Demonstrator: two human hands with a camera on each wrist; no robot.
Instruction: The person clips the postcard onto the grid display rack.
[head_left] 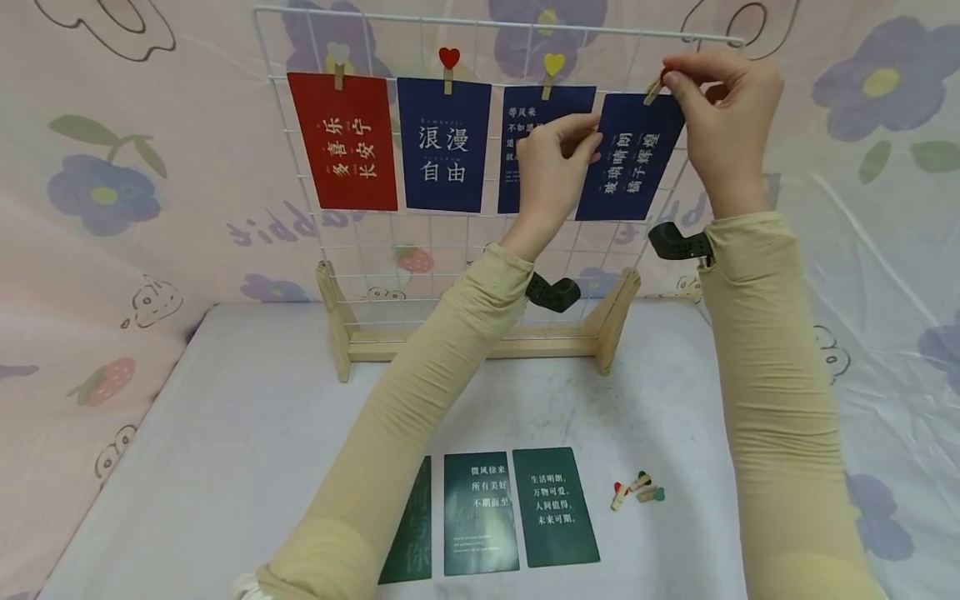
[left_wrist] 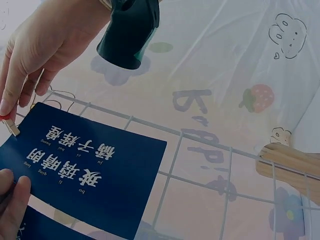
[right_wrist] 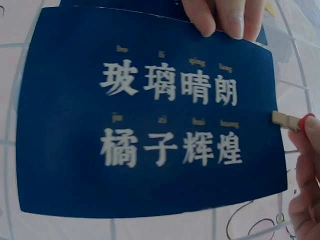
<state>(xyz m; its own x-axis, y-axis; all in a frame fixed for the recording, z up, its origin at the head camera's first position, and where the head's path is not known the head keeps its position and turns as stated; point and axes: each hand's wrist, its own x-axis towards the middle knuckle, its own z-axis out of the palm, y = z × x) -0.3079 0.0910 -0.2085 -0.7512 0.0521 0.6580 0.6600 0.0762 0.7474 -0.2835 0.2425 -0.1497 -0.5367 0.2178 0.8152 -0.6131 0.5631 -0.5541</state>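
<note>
In the head view my left hand (head_left: 551, 171) pinches the left edge of a dark blue card (head_left: 630, 158) with white writing, its fingertips also visible at the card's edge in the right wrist view. My right hand (head_left: 731, 112) holds a small wooden clothespin (head_left: 654, 88) with a red heart between thumb and forefinger. The clothespin's tip sits over the card's top edge in the right wrist view. Behind the card stands a white wire grid (head_left: 450, 225). Left of it hangs another blue card (head_left: 551, 98), partly hidden by my left hand, under a clothespin with a yellow heart (head_left: 554, 64).
A red card (head_left: 345, 146) and a blue card (head_left: 444, 146) hang farther left on clothespins. Wooden feet (head_left: 617, 321) support the grid. Green cards (head_left: 555, 507) lie on the white table (head_left: 225, 417), one partly behind my left sleeve. Several small clothespins (head_left: 640, 490) lie beside them.
</note>
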